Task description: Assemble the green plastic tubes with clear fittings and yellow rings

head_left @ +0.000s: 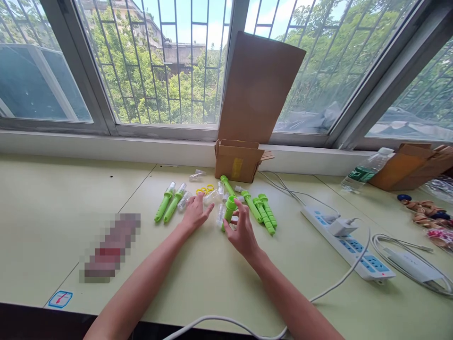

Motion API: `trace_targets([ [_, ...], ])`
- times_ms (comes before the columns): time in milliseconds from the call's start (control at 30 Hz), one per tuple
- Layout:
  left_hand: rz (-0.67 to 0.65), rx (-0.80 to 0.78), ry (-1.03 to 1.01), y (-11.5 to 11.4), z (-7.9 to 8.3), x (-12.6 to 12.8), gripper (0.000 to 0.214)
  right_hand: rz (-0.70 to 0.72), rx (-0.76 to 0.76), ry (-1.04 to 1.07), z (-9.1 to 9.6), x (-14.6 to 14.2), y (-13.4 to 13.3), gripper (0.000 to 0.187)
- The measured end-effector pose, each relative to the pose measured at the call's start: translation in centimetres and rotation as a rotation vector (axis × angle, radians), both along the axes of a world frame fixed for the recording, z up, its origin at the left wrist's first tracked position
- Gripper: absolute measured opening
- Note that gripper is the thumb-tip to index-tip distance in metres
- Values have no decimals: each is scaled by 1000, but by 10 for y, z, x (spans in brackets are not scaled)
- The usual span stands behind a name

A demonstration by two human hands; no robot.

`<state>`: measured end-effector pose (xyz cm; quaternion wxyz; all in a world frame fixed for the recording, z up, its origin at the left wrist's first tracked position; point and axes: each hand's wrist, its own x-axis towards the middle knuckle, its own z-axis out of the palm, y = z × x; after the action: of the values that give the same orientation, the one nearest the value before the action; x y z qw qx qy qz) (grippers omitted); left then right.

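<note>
My right hand grips a green plastic tube, tilted, with its wide open mouth up. My left hand is spread low over the table, its fingertips by the yellow rings and a clear plastic cap; nothing shows in it. To its left lie two green tubes fitted with clear caps, one of them a capped green tube. Right of my right hand, several loose green tubes lie side by side. Another clear cap rests farther back.
A cardboard box with its flap raised stands against the window sill. At right are a white power strip, a charger with coiled cable and a plastic bottle. A white cable crosses the front edge.
</note>
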<state>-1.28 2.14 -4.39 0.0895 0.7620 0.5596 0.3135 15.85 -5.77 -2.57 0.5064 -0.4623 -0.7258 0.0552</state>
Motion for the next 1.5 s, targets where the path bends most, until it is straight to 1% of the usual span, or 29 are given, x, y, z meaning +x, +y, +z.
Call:
trace_targets([
  [133,8,-40,43,0,3,1,57,6,5,2,0,0,0,65],
  [367,44,-12,102,0,0,0,57,-2,-1,1,-1,0,-1,64],
  [500,38,6,125,0,-2,0,56,-7,-11,-2,-1,0,0,65],
  [733,51,5,139,1,-6,1,66,-19,-13,-15,0,-1,-1,65],
  [900,36,19,172,1,-8,1,59,-18,2,-19,1,-1,-1,65],
  [1133,19,38,152,1,-10,1,49,-15,10,-20,1,-1,-1,65],
  [1500,-9,75,117,2,-12,-1,51,1,4,-10,0,-1,-1,66],
])
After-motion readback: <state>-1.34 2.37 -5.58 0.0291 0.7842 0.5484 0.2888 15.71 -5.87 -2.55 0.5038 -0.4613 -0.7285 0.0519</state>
